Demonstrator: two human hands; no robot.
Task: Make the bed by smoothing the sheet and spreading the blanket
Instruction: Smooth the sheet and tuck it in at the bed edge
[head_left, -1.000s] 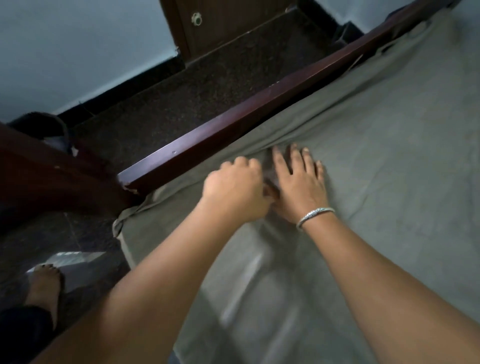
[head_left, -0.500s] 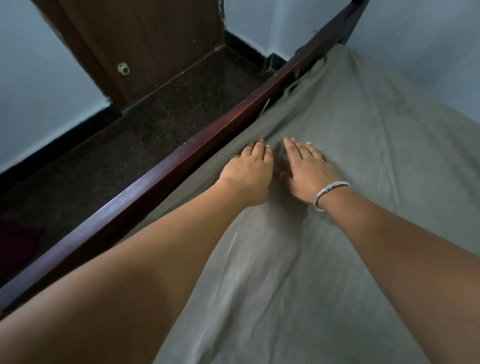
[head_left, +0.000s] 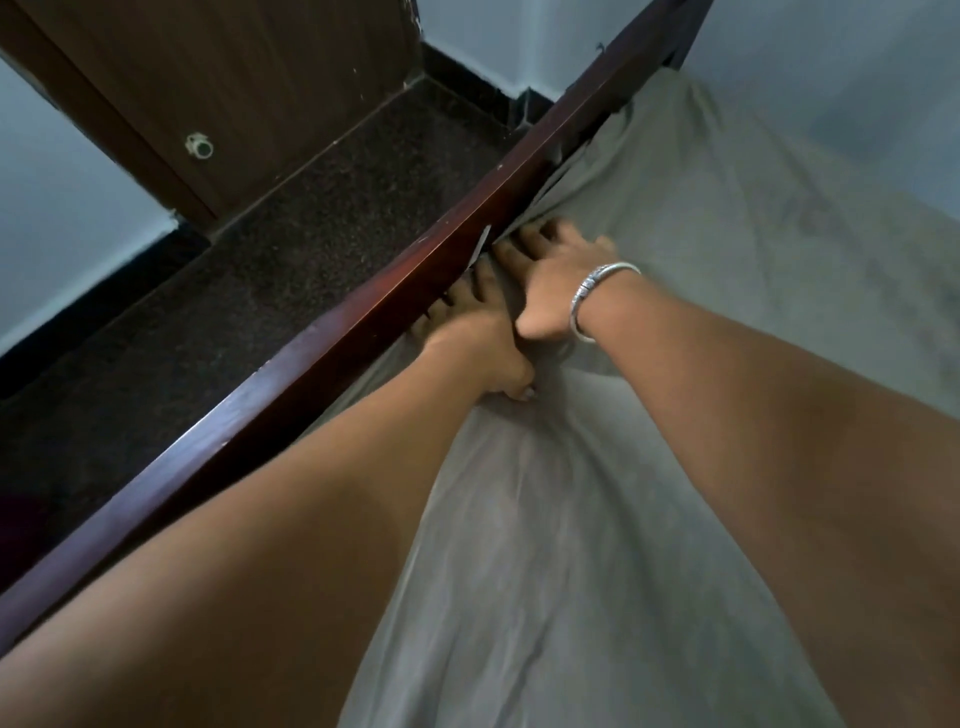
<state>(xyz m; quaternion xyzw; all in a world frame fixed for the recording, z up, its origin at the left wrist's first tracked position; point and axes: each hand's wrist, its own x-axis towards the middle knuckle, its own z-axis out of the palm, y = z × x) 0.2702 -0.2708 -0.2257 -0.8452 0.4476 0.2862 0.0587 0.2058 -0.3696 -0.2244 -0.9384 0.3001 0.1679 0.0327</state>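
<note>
Two hands, left hand (head_left: 470, 338) and right hand (head_left: 558, 280), both flat, unclenched, press sheet (head_left: 675, 260) edge against left bed rail (head_left: 332, 343), probably tucking it.

Pale blue walls (head_left: 67, 218), dark speckled floor (head_left: 311, 249), black skirting (head_left: 93, 306), brown wooden door (head_left: 249, 78) (round fitting (head_left: 200, 147) near edge).

home bedroom. bed with a grey sheet (head_left: 701, 234) inside a dark wooden side rail (head_left: 311, 358), pushed against a pale wall (head_left: 857, 78). brown wooden door (head_left: 234, 78) with round lock (head_left: 200, 148), dark speckled floor (head_left: 322, 218), black skirting (head_left: 467, 78).
</note>
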